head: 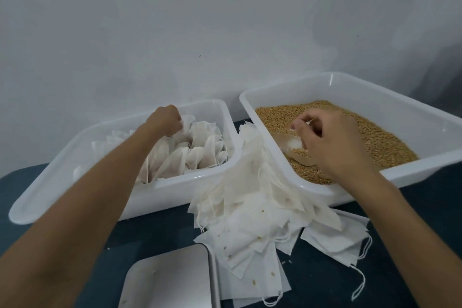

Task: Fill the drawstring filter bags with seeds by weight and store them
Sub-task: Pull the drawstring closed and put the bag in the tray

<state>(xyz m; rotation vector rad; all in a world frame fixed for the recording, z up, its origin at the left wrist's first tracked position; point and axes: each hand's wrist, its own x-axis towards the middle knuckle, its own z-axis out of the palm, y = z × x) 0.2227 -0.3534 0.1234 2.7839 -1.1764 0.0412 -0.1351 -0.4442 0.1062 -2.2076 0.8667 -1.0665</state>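
Now filled bag under left hand

Dim, flat indoor light, cool grey cast, source unclear. Wall shows soft uneven shading, darker toward the right edge and upper corners. Soft shadows only: under the left tray rim and beneath the pile of empty bags. Mild sheen on the scale plate and the right tray rim, no harsh glare. Wide-angle bowing (forearms stretch at the bottom corners, tray edges curve). Overall soft, compression smear; seeds read as mushy texture. Left hand slightly blurred.
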